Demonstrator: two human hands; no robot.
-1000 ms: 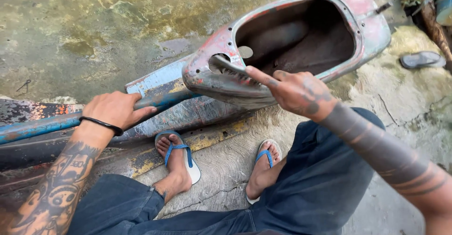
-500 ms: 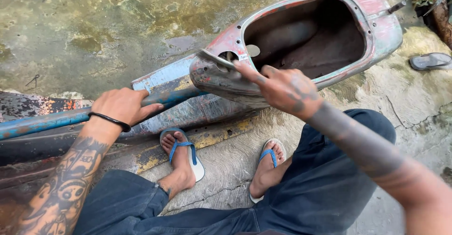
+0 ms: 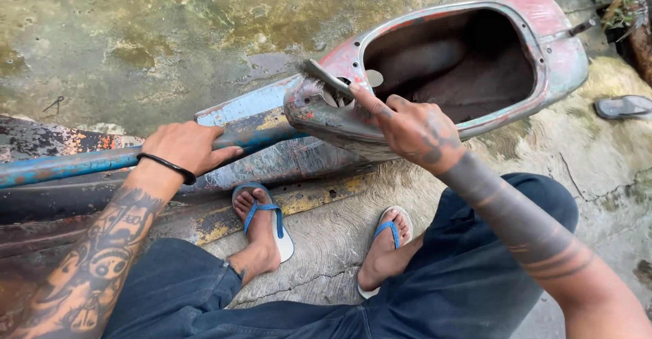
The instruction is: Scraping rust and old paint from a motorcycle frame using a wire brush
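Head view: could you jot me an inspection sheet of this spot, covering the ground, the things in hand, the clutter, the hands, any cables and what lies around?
Surface: cracked concrete ground, stained green and damp further off.
Job's things: rusty scooter shell, red and pale blue, paint worn, hollow side up; brush laid on its front rim.
Clutter: loose sandal at the right edge.
Hands: left hand grips a blue bar; right hand holds the brush, forefinger along its handle.
Cables: nothing seen.
Surroundings: a plant at top right; the person squats in blue sandals.
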